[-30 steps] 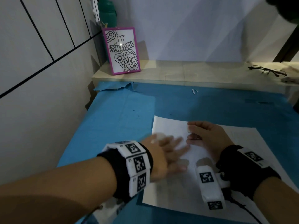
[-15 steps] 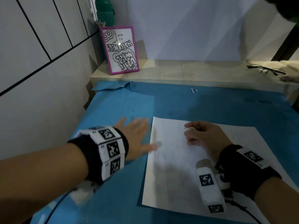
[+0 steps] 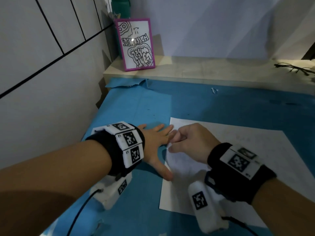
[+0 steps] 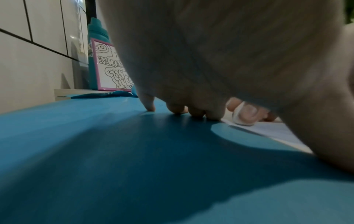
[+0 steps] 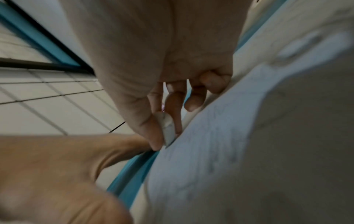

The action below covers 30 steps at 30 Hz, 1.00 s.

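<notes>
**Erasing at the paper's left edge: grip and hold-down**

Head view. The paper [image 3: 238,150] lies flat on the blue worktop [image 3: 221,106], toward its front right. The left hand [image 3: 156,142] is flat with straight fingers and its palm on the worktop. Its thumb tip and forefinger touch the paper's left edge. The right hand [image 3: 192,142] is curled, knuckles up, over that same edge. The eraser is hidden under its fingers here.

Judgement: pencil marks near the edge are being rubbed out. To do it well:
- Shift the left fingers onto the sheet itself, just beside the rubbing spot.
- Keep strokes short and light.
- Stroke away from the held side, so the edge neither buckles nor tears.

Left wrist view. The fingers [image 4: 149,106] are down on the worktop, just off the paper. Beyond them the small white eraser [image 4: 237,119] sits against the right thumb, its tip on the sheet.

Right wrist view. This view is blurred. The eraser [image 5: 167,125] is pinched between thumb and forefinger, and the other fingers are loosely bent. Faint grey marks show on the paper, but they are unreadable. Probably little of the eraser is left, though the grip covers most of it. In the head view the right forearm hides the paper's near right corner.
</notes>
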Tool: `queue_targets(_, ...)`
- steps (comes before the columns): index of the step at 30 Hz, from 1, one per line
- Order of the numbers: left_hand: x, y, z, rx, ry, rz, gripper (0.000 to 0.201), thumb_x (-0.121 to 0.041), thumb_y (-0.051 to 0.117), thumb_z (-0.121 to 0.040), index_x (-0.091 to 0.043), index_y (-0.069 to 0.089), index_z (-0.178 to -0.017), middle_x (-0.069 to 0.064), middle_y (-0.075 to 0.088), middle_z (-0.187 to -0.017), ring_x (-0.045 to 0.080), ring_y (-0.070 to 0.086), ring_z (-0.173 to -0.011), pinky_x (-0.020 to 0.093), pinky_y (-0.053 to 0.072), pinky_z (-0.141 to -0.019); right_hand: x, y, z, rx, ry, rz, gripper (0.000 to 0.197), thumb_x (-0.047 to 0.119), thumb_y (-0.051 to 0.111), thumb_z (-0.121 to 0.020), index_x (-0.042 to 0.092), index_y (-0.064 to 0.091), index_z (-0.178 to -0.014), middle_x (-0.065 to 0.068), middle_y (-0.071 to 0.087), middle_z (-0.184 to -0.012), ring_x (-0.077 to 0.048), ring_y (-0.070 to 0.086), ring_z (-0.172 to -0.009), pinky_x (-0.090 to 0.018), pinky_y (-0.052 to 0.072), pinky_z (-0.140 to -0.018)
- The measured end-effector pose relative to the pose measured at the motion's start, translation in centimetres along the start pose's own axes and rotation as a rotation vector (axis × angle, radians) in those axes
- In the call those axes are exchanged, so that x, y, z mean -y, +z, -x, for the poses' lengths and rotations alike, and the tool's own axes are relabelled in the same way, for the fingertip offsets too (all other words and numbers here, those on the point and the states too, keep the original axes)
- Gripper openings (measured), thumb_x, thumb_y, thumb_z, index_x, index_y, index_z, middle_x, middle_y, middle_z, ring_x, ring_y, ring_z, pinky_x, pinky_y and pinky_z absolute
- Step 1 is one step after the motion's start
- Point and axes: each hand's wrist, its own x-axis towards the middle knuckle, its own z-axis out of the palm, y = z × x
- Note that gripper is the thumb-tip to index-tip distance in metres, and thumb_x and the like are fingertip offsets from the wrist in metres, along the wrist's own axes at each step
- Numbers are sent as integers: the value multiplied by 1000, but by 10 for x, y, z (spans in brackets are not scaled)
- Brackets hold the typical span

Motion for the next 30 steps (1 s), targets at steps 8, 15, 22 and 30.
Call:
queue_targets(8, 2, 1, -3, 1, -8, -7, 126, -83, 57, -62, -32, -18, -149, -14, -27, -154, 11, -20, -144, 55, -3, -116, 0, -6, 4, -32, -60, 131, 9, 16, 76, -71, 16, 68, -68, 13, 58, -59, 1, 50, -57, -10, 37, -57)
queue_targets(15, -2, -2, -2, 12, -21, -16, 125, -81, 58, -63, -30, -17, -149, -13, -26, -155, 13, -19, -144, 56, -1, -116, 4, -10, 4, -44, -87, 198, 12, 16, 77, -71, 21, 67, -67, 17, 56, -56, 2, 52, -59, -5, 36, -55)
queue_targets(22, 0, 0, -3, 15, -26, -30, 128, -84, 56, -61, -31, -22, -147, -14, -28, -154, 12, -19, -144, 55, -1, -117, 4, -18, 4, 33, -95, 287, 26, 20, 77, -72, 31, 57, -61, 16, 53, -63, 3, 49, -59, -7, 35, -55)
queue_targets(30, -2, -2, -2, 28, -34, -36, 128, -83, 57, -62, -29, -24, -147, -15, -29, -153, 11, -19, -144, 54, 1, -117, 0, -19, 6, 34, -64, 254, 23, 24, 79, -69, 31, 59, -60, 15, 58, -68, 1, 52, -65, -12, 37, -61)
